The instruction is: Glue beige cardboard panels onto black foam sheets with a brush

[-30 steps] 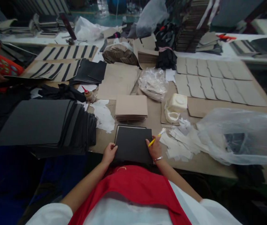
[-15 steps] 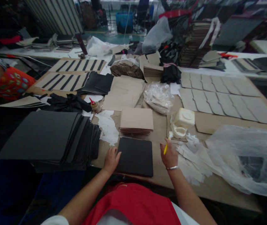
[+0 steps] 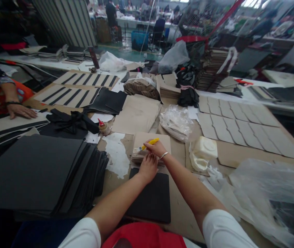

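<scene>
My right hand (image 3: pixel 156 149) is closed round the yellow handle of a paintbrush (image 3: pixel 152 141). Its pale bristles point left, over a stack of beige boards (image 3: pixel 136 138). Just below, my left hand (image 3: pixel 149 167) rests with its fingers laid on the near edge of that stack, close beside the right wrist; whether the fingertips grip the edge is hard to see. Under my left forearm lies a black board (image 3: pixel 153 199), flat on the table before me. To the right stands a cut-open white plastic jug (image 3: pixel 201 162), with whitish residue on it.
A tall pile of black sheets (image 3: pixel 33 168) stands at left. Behind it sits a small bottle with a red tip (image 3: pixel 103 127). Clear plastic sheeting (image 3: pixel 255 186) covers the right front. At far left, a co-worker's hand (image 3: pixel 20 110) lies on striped pieces.
Both my hands have moved to the beige stack, the right bringing the paintbrush leftward from beside the jug. The left has left the black board's edge. The view has tilted up.
</scene>
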The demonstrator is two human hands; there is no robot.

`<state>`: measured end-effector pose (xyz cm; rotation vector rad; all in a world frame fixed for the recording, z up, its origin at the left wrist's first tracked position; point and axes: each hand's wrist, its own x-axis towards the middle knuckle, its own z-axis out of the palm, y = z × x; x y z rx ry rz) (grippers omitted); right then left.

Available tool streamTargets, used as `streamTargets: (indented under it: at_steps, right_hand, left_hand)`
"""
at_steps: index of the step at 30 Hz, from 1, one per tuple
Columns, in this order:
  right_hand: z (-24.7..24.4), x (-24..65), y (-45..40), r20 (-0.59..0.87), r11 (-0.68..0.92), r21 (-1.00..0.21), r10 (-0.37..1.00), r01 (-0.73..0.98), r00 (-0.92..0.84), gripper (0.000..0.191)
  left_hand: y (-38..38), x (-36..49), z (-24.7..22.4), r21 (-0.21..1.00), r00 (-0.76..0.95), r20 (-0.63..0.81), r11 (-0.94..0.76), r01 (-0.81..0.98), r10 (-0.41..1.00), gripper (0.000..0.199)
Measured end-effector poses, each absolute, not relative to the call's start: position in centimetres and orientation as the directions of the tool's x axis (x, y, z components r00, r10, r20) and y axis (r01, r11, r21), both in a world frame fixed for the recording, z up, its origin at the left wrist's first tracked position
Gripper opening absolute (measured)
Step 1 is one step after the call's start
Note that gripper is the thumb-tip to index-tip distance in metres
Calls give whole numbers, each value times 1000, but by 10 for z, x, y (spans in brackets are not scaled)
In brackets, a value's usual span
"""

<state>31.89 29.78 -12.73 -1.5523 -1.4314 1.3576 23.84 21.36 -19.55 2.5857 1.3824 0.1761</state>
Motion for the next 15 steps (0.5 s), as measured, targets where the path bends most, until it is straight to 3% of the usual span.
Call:
streamTargets:
  at_steps: [8,15]
  right_hand:
    - [-128,362,344,-189,-253,-916,956,311,224,17]
    - [-121,436,300,-36,-196,-866,943,461,332,30]
  left_hand:
    - [215,234,-187,248,571,38,-561,790,820,54]
    - [237,243,-169,197,509,7,-500,843,861,25]
